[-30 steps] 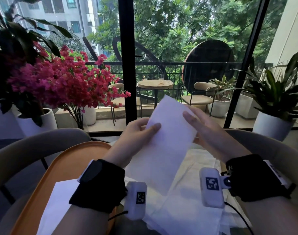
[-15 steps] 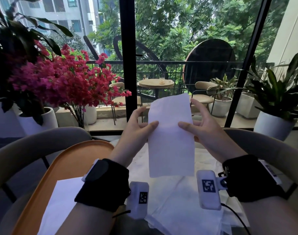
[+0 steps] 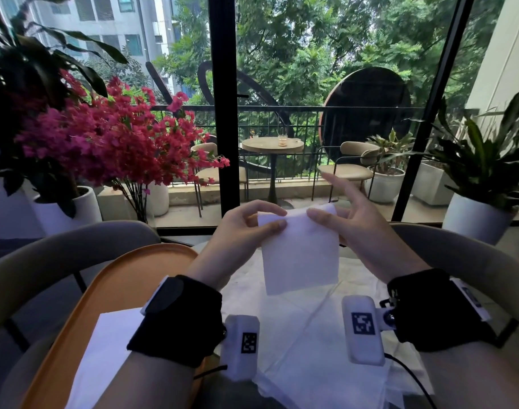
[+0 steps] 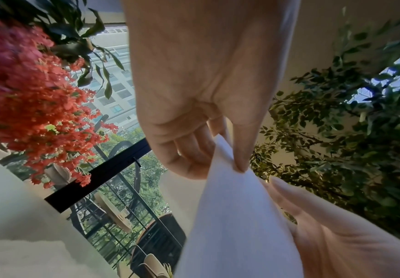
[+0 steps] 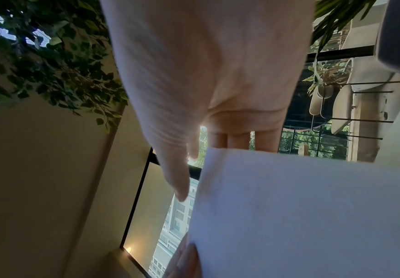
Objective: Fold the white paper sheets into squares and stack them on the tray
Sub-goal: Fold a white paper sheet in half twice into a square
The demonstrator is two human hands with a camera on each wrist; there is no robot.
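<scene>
A folded white paper sheet (image 3: 301,255) hangs in the air over the table, roughly square, with its fold along the top. My left hand (image 3: 274,218) pinches its top left corner between thumb and forefinger; the left wrist view shows that pinch (image 4: 238,163) on the paper sheet (image 4: 230,216). My right hand (image 3: 326,214) holds the top right corner, thumb in front and fingers behind, index finger raised. In the right wrist view the paper sheet (image 5: 301,216) covers the fingers of the right hand (image 5: 194,169). An orange tray (image 3: 119,276) lies at the left with one folded sheet (image 3: 110,343) on it.
Several loose white sheets (image 3: 311,343) lie spread on the table under my hands. Curved chair backs (image 3: 60,246) stand at the left and right. A pink flowering plant (image 3: 105,137) and white pots stand by the window beyond.
The tall strip held upright has been folded in half and now hangs as a shorter square. Both hands came lower and closer together at its top edge.
</scene>
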